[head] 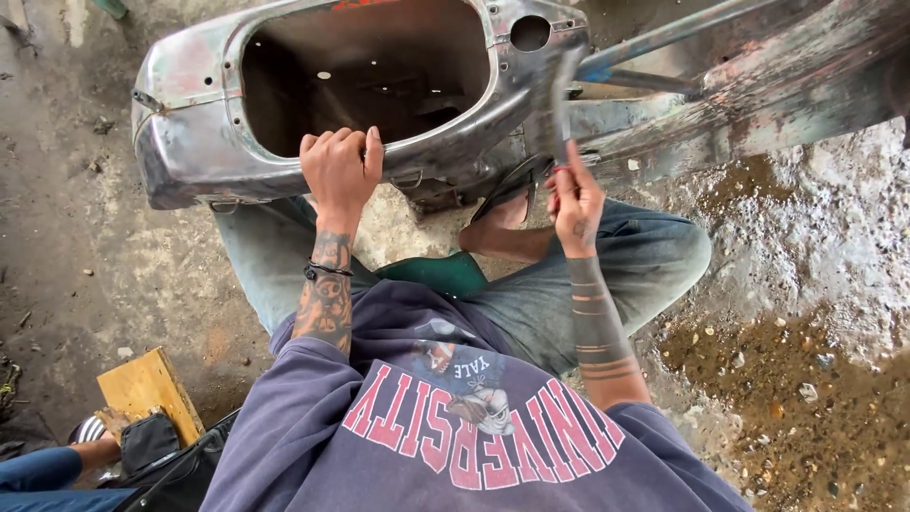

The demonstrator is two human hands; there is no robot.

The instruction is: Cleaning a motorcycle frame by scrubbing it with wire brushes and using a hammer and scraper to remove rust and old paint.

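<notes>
I see my left hand [341, 171] curled tight over the lower rim of the bare grey sheet-metal body shell [199, 104], fingers hooked into its big oval opening and the thumb on the outside. My right hand [574, 194] is closed around the handle of a blurred grey hand tool [559, 100] raised against the shell's right end. The shell lies on rough concrete floor [123, 275] just past my knees, beside a worn painted metal frame [758, 85].
</notes>
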